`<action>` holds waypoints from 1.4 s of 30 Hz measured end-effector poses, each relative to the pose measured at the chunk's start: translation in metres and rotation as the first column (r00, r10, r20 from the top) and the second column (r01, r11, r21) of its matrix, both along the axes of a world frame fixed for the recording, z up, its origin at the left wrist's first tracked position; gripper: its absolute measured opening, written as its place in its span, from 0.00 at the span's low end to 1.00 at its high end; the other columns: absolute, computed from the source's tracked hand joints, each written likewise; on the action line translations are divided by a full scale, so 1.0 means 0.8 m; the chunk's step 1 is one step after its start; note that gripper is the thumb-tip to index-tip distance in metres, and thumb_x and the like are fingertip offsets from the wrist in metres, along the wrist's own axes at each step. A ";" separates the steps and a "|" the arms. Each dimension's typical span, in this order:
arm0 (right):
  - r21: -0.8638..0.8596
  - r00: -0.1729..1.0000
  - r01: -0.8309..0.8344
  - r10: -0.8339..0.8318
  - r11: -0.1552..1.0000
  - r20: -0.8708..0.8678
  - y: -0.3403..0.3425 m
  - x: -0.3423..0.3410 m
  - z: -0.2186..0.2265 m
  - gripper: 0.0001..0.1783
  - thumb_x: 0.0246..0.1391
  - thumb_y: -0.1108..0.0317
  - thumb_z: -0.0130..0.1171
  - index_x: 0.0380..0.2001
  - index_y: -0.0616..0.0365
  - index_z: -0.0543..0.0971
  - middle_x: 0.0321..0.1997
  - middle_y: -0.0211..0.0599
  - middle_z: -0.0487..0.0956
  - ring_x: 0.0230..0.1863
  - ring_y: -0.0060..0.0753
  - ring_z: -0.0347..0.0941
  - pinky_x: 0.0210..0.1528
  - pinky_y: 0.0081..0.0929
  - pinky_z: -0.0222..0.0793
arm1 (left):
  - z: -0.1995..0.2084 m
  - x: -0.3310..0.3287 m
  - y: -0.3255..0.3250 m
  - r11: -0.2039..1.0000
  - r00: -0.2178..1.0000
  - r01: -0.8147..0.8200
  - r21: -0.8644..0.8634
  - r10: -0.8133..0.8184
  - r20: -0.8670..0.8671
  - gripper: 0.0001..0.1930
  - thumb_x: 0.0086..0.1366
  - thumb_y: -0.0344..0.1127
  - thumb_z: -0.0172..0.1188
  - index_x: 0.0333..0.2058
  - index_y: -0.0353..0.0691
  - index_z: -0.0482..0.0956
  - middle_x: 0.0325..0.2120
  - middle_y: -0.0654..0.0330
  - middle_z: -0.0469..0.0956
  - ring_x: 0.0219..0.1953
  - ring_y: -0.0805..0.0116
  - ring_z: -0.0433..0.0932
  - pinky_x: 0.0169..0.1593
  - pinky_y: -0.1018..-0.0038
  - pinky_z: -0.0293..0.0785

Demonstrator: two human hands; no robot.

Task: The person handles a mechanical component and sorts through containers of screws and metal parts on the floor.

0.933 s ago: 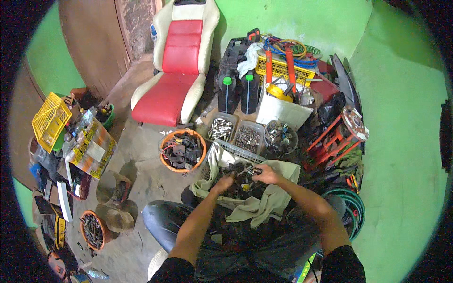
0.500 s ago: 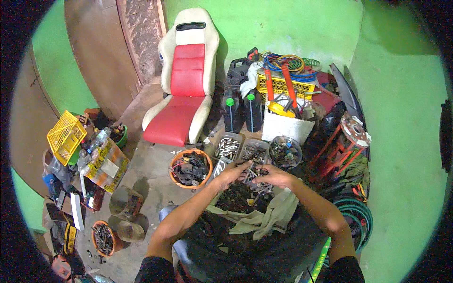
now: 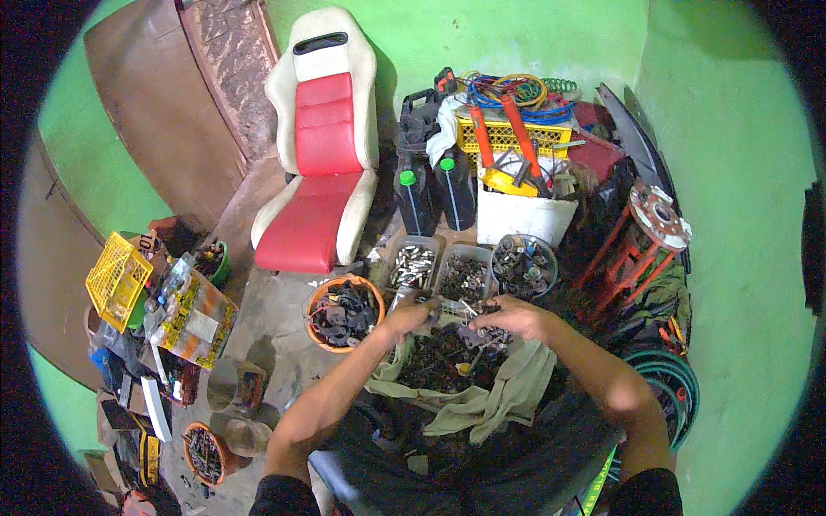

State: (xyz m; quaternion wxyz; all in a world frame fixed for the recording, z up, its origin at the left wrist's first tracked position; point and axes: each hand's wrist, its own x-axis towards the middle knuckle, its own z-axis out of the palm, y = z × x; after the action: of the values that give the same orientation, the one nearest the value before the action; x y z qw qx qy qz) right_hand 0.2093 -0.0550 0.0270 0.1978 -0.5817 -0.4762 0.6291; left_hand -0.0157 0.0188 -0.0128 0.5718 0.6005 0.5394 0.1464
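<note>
Both hands are over a cloth-lined container in front of the person's lap, and a dark heap of small parts (image 3: pixel 434 357) fills it. This heap is the thing being handled: it lies on a pale grey-green cloth (image 3: pixel 482 414) whose folds spill toward the knees, with one small yellow bit (image 3: pixel 465 369) showing among the dark ones.

The left hand (image 3: pixel 406 321) is at the far left edge of the heap, its fingers curled; something dark shows by the fingertips, but I cannot tell whether it is held. The right hand (image 3: pixel 518 318) is across the heap on the far right side, thumb and fingers partly bent and only a little apart. Small metal pieces (image 3: pixel 488 334) show at its fingertips — whether they are pinched or merely touched is too small to tell.

As to progress, much seems left: the heap is broad and mixed, covering most of what shows inside the cloth. Some parts already lie in containers beyond it. A clear tub (image 3: pixel 416 240) holds pale, short cylinders, and the tub beside it (image 3: pixel 470 248) holds small darker pieces. A round clear bucket (image 3: pixel 556 267) to their right has larger mixed parts in it, while an orange bucket (image 3: pixel 381 301) on the left holds bulky black ones. How much of their contents came from this heap, I cannot judge — only that a good share remains on the cloth.
</note>
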 end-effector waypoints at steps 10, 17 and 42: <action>0.803 0.977 0.042 -0.194 0.595 0.093 0.000 -0.035 -0.012 0.22 0.47 0.61 0.66 0.44 0.58 0.75 0.38 0.37 0.79 0.37 0.31 0.76 0.42 0.32 0.71 | 0.045 0.052 -0.079 0.654 0.737 0.089 -0.751 0.464 0.491 0.29 0.67 0.59 0.29 0.45 0.43 0.72 0.40 0.55 0.74 0.48 0.60 0.72 0.55 0.54 0.67; 0.870 0.945 -0.262 -0.073 0.417 0.320 -0.016 -0.074 0.003 0.29 0.45 0.64 0.65 0.50 0.59 0.65 0.52 0.48 0.65 0.56 0.54 0.60 0.57 0.48 0.55 | 0.034 0.030 -0.065 0.808 0.432 -0.069 -0.585 0.553 0.712 0.24 0.63 0.55 0.36 0.46 0.48 0.72 0.40 0.55 0.74 0.48 0.57 0.72 0.52 0.52 0.68; 0.895 0.972 0.034 -0.223 0.445 0.073 0.012 -0.037 0.001 0.14 0.53 0.64 0.58 0.40 0.61 0.77 0.41 0.38 0.76 0.44 0.38 0.72 0.47 0.34 0.67 | 0.018 0.017 -0.054 0.779 0.366 0.186 -0.599 0.511 0.778 0.20 0.62 0.54 0.44 0.44 0.46 0.71 0.44 0.56 0.73 0.49 0.57 0.72 0.55 0.50 0.67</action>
State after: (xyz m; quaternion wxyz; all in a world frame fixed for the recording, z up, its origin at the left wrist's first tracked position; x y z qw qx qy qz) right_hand 0.1799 -0.0457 0.0282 0.4753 -0.4815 -0.7040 0.2159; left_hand -0.0024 -0.0242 0.0019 0.9088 0.1401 0.2060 0.3348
